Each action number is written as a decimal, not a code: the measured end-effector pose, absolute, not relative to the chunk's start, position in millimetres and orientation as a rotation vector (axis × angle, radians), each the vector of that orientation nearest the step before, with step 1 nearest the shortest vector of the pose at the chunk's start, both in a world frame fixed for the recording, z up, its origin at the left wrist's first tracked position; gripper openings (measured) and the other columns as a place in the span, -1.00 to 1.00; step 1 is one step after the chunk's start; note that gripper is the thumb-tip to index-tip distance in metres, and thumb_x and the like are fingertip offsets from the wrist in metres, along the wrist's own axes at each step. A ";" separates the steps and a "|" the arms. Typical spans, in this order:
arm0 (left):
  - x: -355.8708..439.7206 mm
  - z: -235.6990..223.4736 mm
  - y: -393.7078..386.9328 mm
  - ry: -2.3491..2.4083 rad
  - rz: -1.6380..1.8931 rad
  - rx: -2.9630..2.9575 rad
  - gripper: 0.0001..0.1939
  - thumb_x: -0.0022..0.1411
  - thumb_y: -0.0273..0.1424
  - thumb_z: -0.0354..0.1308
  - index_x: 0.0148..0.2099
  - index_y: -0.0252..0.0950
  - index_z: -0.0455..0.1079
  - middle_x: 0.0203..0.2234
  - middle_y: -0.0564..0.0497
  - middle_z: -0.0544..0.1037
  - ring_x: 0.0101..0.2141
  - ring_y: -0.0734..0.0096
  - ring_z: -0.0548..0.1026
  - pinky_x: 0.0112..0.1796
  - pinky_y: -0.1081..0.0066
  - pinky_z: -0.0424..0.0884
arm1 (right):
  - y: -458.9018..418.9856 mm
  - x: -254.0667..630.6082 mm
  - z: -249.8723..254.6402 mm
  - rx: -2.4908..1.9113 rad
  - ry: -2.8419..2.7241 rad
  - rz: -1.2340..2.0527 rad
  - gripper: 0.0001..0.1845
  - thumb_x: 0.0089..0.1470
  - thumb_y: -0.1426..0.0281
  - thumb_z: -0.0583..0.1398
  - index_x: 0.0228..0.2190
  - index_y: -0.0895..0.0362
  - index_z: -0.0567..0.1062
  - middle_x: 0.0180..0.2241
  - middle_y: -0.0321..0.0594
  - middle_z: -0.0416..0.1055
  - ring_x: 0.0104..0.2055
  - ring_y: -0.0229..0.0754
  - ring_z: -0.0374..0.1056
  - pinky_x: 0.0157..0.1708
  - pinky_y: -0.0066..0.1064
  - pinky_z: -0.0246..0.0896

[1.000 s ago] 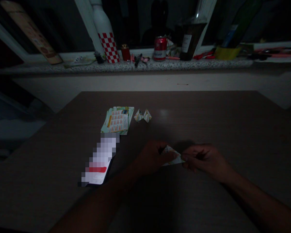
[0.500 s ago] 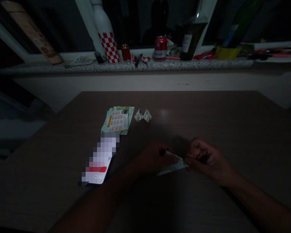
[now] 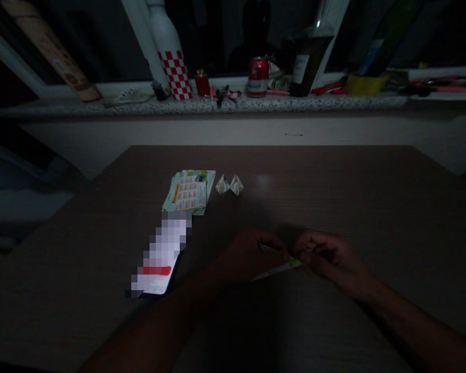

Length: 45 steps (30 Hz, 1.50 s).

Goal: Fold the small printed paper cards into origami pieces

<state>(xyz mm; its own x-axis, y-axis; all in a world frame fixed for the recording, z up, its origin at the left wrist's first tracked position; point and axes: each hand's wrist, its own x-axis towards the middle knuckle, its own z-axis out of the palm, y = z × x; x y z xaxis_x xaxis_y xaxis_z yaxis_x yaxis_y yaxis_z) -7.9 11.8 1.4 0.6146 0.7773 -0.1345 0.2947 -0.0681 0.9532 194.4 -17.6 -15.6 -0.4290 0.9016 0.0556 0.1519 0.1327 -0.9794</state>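
Note:
Both hands meet over the near middle of the dark wooden table (image 3: pixel 353 191). My left hand (image 3: pixel 248 254) and my right hand (image 3: pixel 326 256) pinch a small folded piece of printed paper (image 3: pixel 279 268) between them, fingers closed on it. The paper lies nearly flat, mostly hidden by the fingers. Two small folded paper shapes (image 3: pixel 230 185) sit side by side further back. Left of them lies a stack of printed paper sheets (image 3: pixel 188 192).
A lit phone (image 3: pixel 161 256) lies on the table to the left of my left hand. On the windowsill (image 3: pixel 202 106) behind stand a white bottle with red checks (image 3: pixel 171 52), a red can (image 3: pixel 258 76), dark bottles (image 3: pixel 306 57) and small clutter.
The folded paper has been pressed lower and flatter between my hands. My right hand rose into a curled fist half a second ago and has come back down onto the paper's right end.

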 end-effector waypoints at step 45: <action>-6.1 5.0 3.3 0.902 0.799 1.994 -0.89 0.16 -0.42 0.13 -0.35 -0.32 0.47 -0.47 0.03 0.54 -0.42 0.45 0.47 -0.36 0.48 0.32 | -18.8 190.0 -7.1 -0.986 -1.886 0.692 -0.90 -0.01 0.53 0.18 -0.49 0.11 0.43 -0.56 -0.32 0.40 -0.52 -0.30 0.32 -0.52 -0.50 0.22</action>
<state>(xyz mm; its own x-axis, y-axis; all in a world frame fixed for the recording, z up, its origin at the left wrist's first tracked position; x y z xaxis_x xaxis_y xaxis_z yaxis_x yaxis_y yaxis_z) -6.1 3.3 5.0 0.5481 0.8084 0.2145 0.3107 -0.4349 0.8452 190.0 -18.8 -7.1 -0.3048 0.8440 0.4412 0.3584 0.5309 -0.7679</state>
